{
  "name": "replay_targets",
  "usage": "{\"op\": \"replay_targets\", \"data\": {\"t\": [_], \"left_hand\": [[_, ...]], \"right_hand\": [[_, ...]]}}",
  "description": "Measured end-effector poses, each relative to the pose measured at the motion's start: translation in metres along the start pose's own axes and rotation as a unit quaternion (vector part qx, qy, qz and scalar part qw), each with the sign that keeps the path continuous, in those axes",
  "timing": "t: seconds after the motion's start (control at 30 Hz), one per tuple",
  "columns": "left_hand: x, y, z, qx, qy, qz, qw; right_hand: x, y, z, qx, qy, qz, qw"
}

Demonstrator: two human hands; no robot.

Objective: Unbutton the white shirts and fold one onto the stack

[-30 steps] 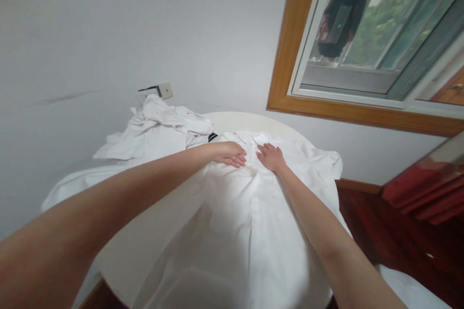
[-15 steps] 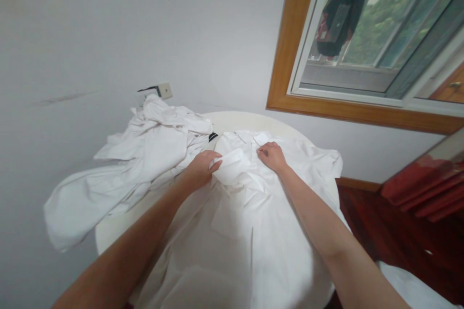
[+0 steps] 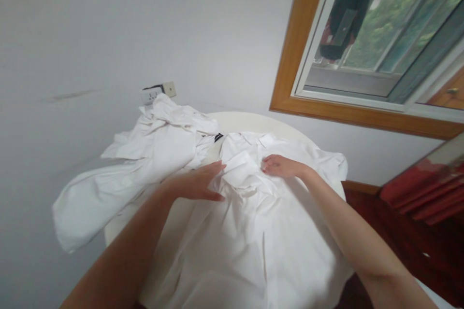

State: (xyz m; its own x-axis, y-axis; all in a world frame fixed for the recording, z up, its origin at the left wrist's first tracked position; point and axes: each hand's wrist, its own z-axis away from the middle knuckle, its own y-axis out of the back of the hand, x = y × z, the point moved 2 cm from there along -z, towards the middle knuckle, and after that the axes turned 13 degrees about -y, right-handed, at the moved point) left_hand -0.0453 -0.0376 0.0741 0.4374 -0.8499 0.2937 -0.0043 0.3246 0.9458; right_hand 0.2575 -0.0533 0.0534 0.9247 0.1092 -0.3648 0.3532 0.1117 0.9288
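A white shirt (image 3: 253,231) lies spread over a round white table (image 3: 250,122), collar at the far end and now bunched into folds near the chest. My left hand (image 3: 197,183) rests at the shirt's left edge, fingers stretched out and together against a raised fold. My right hand (image 3: 281,165) lies on the cloth just right of the collar area, fingers extended and pressing down.
A heap of other white garments (image 3: 145,154) covers the table's left side and hangs over its edge. A wall socket (image 3: 157,92) sits behind it. A wood-framed window (image 3: 362,58) is at the upper right, and a red-brown floor (image 3: 398,231) lies to the right.
The shirt was flat under both hands; my left hand drew back to the left and pushed the cloth up into folds. My right hand shifted slightly lower.
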Motion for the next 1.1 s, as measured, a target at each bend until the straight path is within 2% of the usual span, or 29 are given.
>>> {"op": "replay_targets", "data": {"t": [0.1, 0.2, 0.3, 0.37, 0.6, 0.73, 0.87, 1.1], "left_hand": [[0.01, -0.014, -0.016, 0.074, 0.042, -0.061, 0.995], [0.019, -0.024, -0.03, 0.129, 0.113, -0.1, 0.98], [0.025, -0.025, -0.035, 0.152, 0.172, -0.124, 0.965], [0.026, -0.024, -0.035, 0.154, 0.185, -0.136, 0.961], [0.025, -0.025, -0.034, 0.131, 0.17, -0.154, 0.964], [0.026, -0.027, -0.035, 0.151, 0.179, -0.164, 0.958], [0.024, -0.02, -0.031, 0.143, 0.189, -0.171, 0.956], [0.016, -0.003, -0.019, 0.112, 0.216, -0.171, 0.955]], "right_hand": [[-0.004, -0.001, 0.018, -0.045, 0.029, 0.004, 0.999], [-0.005, -0.003, 0.034, -0.013, -0.025, 0.045, 0.999], [-0.008, -0.011, 0.044, 0.007, -0.056, 0.066, 0.996], [-0.012, -0.017, 0.047, 0.01, -0.057, 0.064, 0.996], [-0.024, -0.033, 0.046, 0.036, -0.078, 0.012, 0.996], [-0.036, -0.037, 0.052, 0.07, -0.061, 0.011, 0.996], [-0.036, -0.028, 0.056, 0.118, -0.106, -0.037, 0.987], [-0.014, -0.011, 0.052, 0.145, -0.131, -0.176, 0.965]]}}
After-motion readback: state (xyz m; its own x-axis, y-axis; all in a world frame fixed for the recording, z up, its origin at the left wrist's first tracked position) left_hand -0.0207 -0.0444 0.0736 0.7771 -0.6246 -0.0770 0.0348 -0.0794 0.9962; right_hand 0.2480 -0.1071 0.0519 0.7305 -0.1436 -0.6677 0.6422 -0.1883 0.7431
